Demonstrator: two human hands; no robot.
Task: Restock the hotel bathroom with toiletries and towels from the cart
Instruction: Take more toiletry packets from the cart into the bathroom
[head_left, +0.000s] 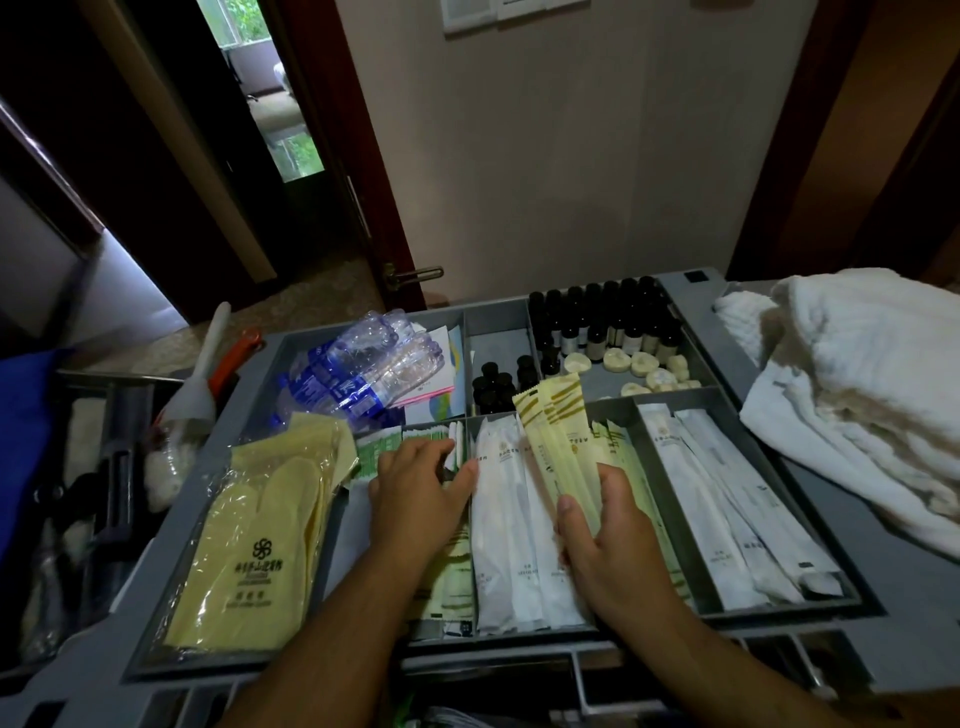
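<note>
step in hand: picking toiletries out of the cart tray; nothing has gone to the bathroom yet, so the task looks early.

at the near left of the tray lies a pack of slippers, with water bottles beyond it at the far left. just right of the slippers stands a row of green packets. the left hand is down on that compartment, fingers curled over the packets' right end; whether it has one pinched or only thumbs through them i cannot tell.

next come white sachets, lying lengthwise in the middle compartment between the two hands. the right hand is clamped on a fan of yellow sachets, thumb pressed on their near ends, their far ends raised above the tray and tilted left. behind them, at the far side, stand dark vials, with round soaps just near of them. well to the right, off the tray, a pile of white towels rests on the cart top.

the next move, as i judge it, calls for the left hand to lift out a small packet cleanly without dragging its neighbours, then add it to the right hand's bundle. vials, soaps and towels seem yet to be gathered.
</note>
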